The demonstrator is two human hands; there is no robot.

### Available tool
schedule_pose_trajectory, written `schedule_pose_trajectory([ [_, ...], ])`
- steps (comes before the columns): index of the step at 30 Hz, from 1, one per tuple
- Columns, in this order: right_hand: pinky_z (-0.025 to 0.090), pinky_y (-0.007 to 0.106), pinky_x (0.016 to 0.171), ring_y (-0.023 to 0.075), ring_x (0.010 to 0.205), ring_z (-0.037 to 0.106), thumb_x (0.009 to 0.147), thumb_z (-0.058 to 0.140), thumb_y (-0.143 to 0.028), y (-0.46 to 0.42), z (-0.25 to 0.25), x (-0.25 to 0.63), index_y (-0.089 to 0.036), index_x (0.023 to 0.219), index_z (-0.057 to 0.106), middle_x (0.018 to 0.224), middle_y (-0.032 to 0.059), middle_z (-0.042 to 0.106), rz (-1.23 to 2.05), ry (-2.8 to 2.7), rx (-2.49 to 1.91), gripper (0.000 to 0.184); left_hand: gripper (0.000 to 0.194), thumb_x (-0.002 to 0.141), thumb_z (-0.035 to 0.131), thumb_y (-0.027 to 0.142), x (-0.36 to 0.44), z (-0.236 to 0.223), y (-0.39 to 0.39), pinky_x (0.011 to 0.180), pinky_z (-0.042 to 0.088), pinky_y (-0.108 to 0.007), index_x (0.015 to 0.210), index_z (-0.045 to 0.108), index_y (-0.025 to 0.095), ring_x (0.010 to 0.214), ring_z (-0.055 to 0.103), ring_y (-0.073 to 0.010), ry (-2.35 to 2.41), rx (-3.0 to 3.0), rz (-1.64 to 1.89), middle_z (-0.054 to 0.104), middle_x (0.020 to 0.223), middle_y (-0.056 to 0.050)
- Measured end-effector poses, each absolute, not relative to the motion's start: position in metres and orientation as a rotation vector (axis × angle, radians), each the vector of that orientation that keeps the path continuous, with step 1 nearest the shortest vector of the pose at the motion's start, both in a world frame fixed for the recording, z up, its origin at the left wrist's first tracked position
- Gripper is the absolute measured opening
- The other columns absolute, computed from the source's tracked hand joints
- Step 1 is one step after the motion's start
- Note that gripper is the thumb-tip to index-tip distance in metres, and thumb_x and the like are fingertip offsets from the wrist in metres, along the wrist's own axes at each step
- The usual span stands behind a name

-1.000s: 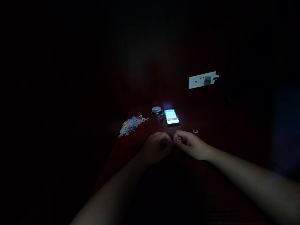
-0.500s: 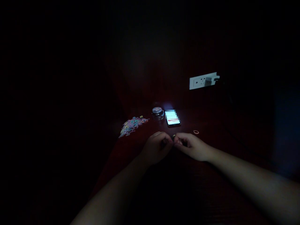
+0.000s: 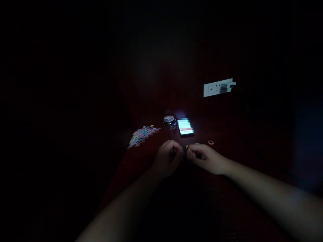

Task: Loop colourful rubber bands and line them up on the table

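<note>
My left hand (image 3: 169,156) is closed, thumb and forefinger pinched together just above the dark red table. Facing it across a narrow gap, my right hand (image 3: 205,158) is pinched too. A faint thin strand seems to run between the fingertips, but it is too dim to name. Just behind the fingers show a yellow hair tie (image 3: 187,147) and a bit of green, partly hidden. An orange-pink hair tie (image 3: 211,142) lies flat on the table beyond my right hand. A loose pile of multicoloured hair ties (image 3: 143,134) lies to the left.
A small clear jar with a lid (image 3: 169,122) stands behind my hands. Beside it is a phone (image 3: 185,127) with its screen lit. A white power socket (image 3: 217,88) with a plug in it is on the wall. The table's left edge runs below the pile; the surroundings are very dark.
The fingertips, close together before, have drawn slightly apart, with my left hand shifting a little left. A bit of green now shows at the left fingertips.
</note>
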State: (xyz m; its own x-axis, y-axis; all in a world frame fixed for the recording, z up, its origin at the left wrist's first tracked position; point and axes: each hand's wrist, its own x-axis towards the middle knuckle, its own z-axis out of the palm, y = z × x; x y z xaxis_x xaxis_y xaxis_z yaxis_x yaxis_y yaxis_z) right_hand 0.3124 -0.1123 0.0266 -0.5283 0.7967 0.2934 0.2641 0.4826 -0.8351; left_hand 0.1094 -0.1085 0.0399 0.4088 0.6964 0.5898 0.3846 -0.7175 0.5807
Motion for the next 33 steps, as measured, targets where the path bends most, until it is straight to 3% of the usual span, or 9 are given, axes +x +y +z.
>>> schedule_pose_trajectory([
  [6, 0.034, 0.026, 0.055, 0.0126, 0.061, 0.043, 0.09, 0.054, -0.033, -0.115, 0.0291, 0.3108, -0.02, 0.077, 0.055, 0.068, -0.0019, 0.05, 1.02, -2.047, -0.863, 0.019, 0.017, 0.093, 0.049, 0.033, 0.1087, 0.0389, -0.1074, 0.057, 0.041, -0.025, 0.081, 0.051, 0.02, 0.063, 0.049, -0.0129, 1.038, 1.972, 1.481, 0.053, 0.07, 0.001],
  [15, 0.032, 0.026, 0.053, 0.0117, 0.059, 0.039, 0.089, 0.055, -0.035, -0.1148, 0.0293, 0.3095, -0.02, 0.075, 0.052, 0.064, -0.0038, 0.044, 1.012, -2.042, -0.884, 0.021, 0.011, 0.089, 0.057, 0.025, 0.1061, 0.0426, -0.1077, 0.065, 0.042, -0.027, 0.081, 0.059, 0.017, 0.072, 0.055, -0.0141, 0.822, 2.391, 1.038, 0.061, 0.078, -0.002],
  [33, 0.032, 0.025, 0.053, 0.0112, 0.058, 0.04, 0.089, 0.056, -0.032, -0.1119, 0.0261, 0.31, -0.019, 0.079, 0.054, 0.065, -0.0036, 0.046, 0.997, -1.981, -0.92, 0.016, 0.013, 0.088, 0.058, 0.026, 0.1023, 0.0419, -0.0987, 0.061, 0.041, -0.023, 0.081, 0.062, 0.016, 0.064, 0.054, -0.0108, 0.901, 2.4, 0.906, 0.062, 0.072, 0.0],
])
